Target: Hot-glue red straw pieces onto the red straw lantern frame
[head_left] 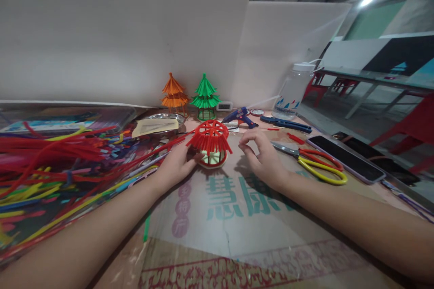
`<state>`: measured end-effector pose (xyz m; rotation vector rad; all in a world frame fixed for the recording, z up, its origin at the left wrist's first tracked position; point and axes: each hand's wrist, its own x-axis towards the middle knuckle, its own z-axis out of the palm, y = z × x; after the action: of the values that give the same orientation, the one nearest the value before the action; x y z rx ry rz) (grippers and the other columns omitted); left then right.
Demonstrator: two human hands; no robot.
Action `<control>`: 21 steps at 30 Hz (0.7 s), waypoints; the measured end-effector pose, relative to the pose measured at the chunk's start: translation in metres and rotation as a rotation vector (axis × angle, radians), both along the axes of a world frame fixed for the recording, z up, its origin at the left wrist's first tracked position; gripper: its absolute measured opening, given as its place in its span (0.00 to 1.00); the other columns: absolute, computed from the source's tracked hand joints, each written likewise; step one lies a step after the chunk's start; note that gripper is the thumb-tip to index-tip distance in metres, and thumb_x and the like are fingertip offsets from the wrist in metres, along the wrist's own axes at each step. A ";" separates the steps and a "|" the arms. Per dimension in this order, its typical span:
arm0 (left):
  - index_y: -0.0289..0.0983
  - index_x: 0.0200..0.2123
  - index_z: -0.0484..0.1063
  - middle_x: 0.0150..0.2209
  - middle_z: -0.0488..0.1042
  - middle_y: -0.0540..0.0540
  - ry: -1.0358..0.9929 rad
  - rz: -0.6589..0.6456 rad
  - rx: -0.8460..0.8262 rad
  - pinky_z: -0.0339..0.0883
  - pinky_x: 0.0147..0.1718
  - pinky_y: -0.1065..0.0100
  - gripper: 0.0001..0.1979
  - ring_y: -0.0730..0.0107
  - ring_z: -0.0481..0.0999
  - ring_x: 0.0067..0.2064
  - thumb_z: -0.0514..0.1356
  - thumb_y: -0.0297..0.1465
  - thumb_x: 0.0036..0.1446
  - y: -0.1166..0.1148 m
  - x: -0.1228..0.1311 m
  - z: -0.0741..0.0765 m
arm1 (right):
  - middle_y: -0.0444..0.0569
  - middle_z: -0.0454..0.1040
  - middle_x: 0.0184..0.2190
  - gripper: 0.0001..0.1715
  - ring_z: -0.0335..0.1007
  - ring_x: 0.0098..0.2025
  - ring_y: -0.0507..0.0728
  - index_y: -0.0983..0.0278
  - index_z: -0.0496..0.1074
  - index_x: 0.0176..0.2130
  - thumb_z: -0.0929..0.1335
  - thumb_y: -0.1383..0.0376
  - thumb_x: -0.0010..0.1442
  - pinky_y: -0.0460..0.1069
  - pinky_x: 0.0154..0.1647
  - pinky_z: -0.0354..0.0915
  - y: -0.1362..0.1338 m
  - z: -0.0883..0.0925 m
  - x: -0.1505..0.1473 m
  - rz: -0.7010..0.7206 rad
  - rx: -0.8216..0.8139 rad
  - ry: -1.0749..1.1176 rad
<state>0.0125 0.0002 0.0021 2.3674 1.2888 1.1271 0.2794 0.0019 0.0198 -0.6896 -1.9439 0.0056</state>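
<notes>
Far left: pile of fuzzy stems on the counter, beside your forearm. Orange tower stands behind your left hand. That hand is the nearer one: it's at the left side of the red hut, thumb at the lower ring, other fingers partly hidden by the roof fringe. Can't tell if that grip is pinching or just bracing.

Hut sits between your hands, straight ahead, closer to the left. Axis upright, spoked top facing up, base looks down on the counter. Green tower right behind it, glue gun behind and to its right.

Your right hand is off the hut, clear gap. Thumb and forefinger curled into a loop, tips close; can't tell if they touch or pinch anything thin. From that grip, the hut lies due left. I'd judge that gap is the key relation. Scissors, then phone, further right.
</notes>
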 end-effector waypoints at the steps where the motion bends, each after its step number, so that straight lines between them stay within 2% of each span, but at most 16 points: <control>1: 0.37 0.52 0.73 0.52 0.79 0.38 0.011 0.011 0.006 0.72 0.57 0.53 0.17 0.51 0.78 0.54 0.57 0.38 0.64 0.000 0.000 0.001 | 0.49 0.75 0.36 0.06 0.72 0.41 0.58 0.60 0.69 0.39 0.64 0.70 0.67 0.54 0.45 0.69 0.000 0.001 0.000 -0.009 -0.065 0.015; 4: 0.36 0.53 0.73 0.51 0.80 0.38 0.030 0.017 0.014 0.72 0.56 0.53 0.19 0.51 0.79 0.53 0.57 0.39 0.64 -0.001 0.001 0.004 | 0.47 0.74 0.31 0.08 0.70 0.34 0.56 0.62 0.71 0.37 0.64 0.65 0.68 0.50 0.37 0.66 -0.003 0.005 -0.002 -0.012 -0.332 0.025; 8: 0.36 0.54 0.72 0.50 0.80 0.38 0.045 0.007 0.022 0.72 0.56 0.53 0.20 0.51 0.79 0.54 0.56 0.40 0.64 -0.001 0.001 0.004 | 0.44 0.70 0.23 0.22 0.65 0.28 0.54 0.62 0.73 0.31 0.61 0.54 0.70 0.49 0.31 0.60 -0.013 0.015 -0.006 0.070 -0.658 0.048; 14: 0.36 0.56 0.71 0.56 0.77 0.37 0.052 -0.013 0.048 0.71 0.57 0.52 0.20 0.51 0.78 0.55 0.57 0.38 0.65 -0.001 -0.001 0.001 | 0.44 0.68 0.22 0.32 0.62 0.26 0.53 0.63 0.71 0.26 0.67 0.38 0.60 0.49 0.29 0.58 -0.023 0.015 -0.017 0.269 -1.019 0.225; 17: 0.36 0.57 0.71 0.57 0.76 0.35 0.063 0.012 0.042 0.70 0.58 0.49 0.21 0.49 0.77 0.56 0.57 0.36 0.63 -0.002 0.000 0.002 | 0.45 0.68 0.21 0.35 0.62 0.25 0.53 0.63 0.70 0.25 0.67 0.35 0.57 0.49 0.28 0.58 -0.025 0.011 -0.019 0.274 -1.057 0.281; 21: 0.35 0.51 0.74 0.54 0.78 0.36 0.092 0.041 0.018 0.71 0.57 0.50 0.17 0.48 0.77 0.55 0.56 0.34 0.62 -0.003 0.000 0.003 | 0.41 0.63 0.18 0.32 0.58 0.22 0.51 0.61 0.63 0.21 0.66 0.40 0.61 0.47 0.26 0.58 -0.018 0.010 -0.016 0.128 -0.924 0.265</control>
<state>0.0126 -0.0025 0.0053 2.4431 1.3680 1.0566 0.2633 -0.0162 0.0294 -1.0781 -1.6627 1.0713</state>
